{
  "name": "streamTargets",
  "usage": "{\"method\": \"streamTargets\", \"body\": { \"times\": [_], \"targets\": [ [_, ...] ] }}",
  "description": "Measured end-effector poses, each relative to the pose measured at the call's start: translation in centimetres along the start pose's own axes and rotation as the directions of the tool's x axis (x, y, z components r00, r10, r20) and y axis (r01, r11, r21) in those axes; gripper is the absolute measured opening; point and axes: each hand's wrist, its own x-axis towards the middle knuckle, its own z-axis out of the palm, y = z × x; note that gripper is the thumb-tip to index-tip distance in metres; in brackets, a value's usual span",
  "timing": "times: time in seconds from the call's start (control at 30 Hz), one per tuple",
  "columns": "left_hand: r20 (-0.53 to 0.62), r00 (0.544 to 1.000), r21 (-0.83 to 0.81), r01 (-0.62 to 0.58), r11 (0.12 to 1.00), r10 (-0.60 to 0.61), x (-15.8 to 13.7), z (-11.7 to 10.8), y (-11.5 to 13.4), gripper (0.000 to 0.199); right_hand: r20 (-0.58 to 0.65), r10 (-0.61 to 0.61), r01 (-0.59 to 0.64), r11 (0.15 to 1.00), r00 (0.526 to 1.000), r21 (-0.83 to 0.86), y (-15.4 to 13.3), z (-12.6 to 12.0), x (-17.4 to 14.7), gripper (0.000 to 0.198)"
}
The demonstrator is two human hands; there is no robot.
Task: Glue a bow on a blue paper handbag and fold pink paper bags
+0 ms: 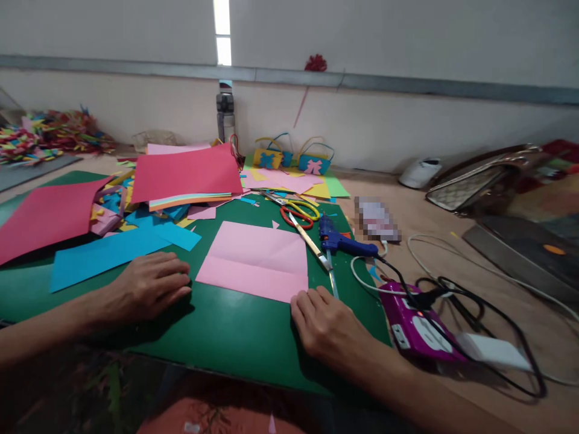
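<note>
left of the pink sheet (257,250), a blue strip (106,253) lies flat; nearer its left edge, the left hand (154,284) rests loosely curled, gripping nothing visible; the sheet, on the green board (235,334), bears a crease but nothing attached, so most work seems left; beyond it stand small bags with bows (268,158), apparently finished; the right hand (323,322) curls at its near right corner, grip impossible to tell

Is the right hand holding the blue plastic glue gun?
No, the blue plastic glue gun lies farther back, apart from the right hand, which rests at the near right corner of the rectangular pink paper sheet.
</note>
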Motion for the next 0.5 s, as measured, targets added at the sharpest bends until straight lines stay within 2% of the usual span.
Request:
{"method": "streamTargets", "body": {
  "times": [0.13,0.2,0.37,0.5],
  "targets": [
    [-0.067,0.985,0.097,-0.15,0.984,0.156,3.6,2.0,2.7,0.013,0.085,-0.02,0.021,1.0,0.996,-0.006,-0.2,-0.8,0.5,0.013],
    [-0.023,0.983,0.124,-0.18,0.976,0.185,5.3,3.1,4.0,0.017,0.129,-0.02,0.018,1.0,0.991,0.013,-0.3,-1.3,0.9,0.013],
    [0.217,0.95,0.16,-0.263,0.951,0.226,8.2,5.2,5.0,0.031,0.194,0.024,-0.038,0.997,0.981,0.067,-0.7,-2.0,1.9,0.012],
    [0.292,0.927,0.182,-0.294,0.938,0.234,9.2,5.6,4.7,0.02,0.219,0.046,-0.076,0.988,0.975,0.132,-0.8,-2.2,2.8,0.012]
  ]
}}
